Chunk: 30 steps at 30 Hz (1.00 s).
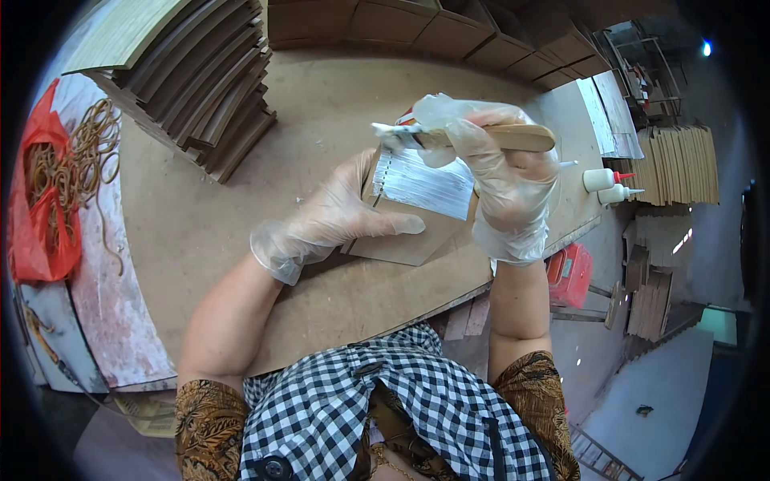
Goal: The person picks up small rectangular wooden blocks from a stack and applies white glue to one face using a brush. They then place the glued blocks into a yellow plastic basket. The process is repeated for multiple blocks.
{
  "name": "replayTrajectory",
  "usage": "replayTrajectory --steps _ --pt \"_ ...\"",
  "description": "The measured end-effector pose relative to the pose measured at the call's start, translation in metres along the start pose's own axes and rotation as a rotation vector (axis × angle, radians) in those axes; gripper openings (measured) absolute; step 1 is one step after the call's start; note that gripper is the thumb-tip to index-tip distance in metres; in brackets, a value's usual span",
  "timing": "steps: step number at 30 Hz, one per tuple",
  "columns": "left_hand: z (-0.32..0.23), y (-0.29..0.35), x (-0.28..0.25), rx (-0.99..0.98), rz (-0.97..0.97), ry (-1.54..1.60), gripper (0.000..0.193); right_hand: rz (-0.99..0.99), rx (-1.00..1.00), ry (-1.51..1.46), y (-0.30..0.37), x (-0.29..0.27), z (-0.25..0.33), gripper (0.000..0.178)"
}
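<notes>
My left hand point(337, 204), in a clear glove, is closed on the left side of a brown board piece point(401, 240), its thumb lying across the near face. A white wet-looking coating point(425, 186) covers the upper part of that face, with a dark dashed line along its left edge. My right hand point(505, 168), gloved too, grips a brush point(521, 136) by its flat wooden handle. The brush's white-smeared tip points left, just above the board's upper edge. Part of a red and white object point(406, 117) shows behind the brush; its kind is hidden.
Curved brown boards point(192, 72) stand stacked at the far left. Brown boxes point(449, 36) line the table's back. A red bag point(48, 192) with tan cords point(100, 136) lies left. White squeeze bottles point(597, 180) stand at right, near a red plastic container point(569, 276) below the table edge.
</notes>
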<state>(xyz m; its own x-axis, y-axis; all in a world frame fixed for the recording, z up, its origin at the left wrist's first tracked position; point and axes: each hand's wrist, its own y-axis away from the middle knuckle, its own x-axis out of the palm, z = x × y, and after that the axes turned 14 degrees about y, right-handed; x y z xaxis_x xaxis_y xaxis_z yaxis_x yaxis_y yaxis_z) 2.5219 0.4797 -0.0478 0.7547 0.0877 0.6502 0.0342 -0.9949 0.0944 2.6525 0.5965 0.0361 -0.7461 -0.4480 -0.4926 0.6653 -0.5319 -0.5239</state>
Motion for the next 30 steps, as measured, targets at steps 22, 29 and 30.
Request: replayTrajectory --steps 22,29,30 --pt "0.001 0.0 0.001 0.024 -0.009 -0.003 0.079 -0.117 0.131 0.354 0.04 -0.037 0.009 0.011" --pt "-0.001 0.002 0.0 0.015 0.016 0.035 0.078 0.007 -0.06 0.337 0.025 0.012 0.024 0.012" --pt "-0.001 0.001 -0.001 0.024 0.03 0.014 0.078 0.013 -0.045 0.322 0.023 0.015 0.027 0.012"
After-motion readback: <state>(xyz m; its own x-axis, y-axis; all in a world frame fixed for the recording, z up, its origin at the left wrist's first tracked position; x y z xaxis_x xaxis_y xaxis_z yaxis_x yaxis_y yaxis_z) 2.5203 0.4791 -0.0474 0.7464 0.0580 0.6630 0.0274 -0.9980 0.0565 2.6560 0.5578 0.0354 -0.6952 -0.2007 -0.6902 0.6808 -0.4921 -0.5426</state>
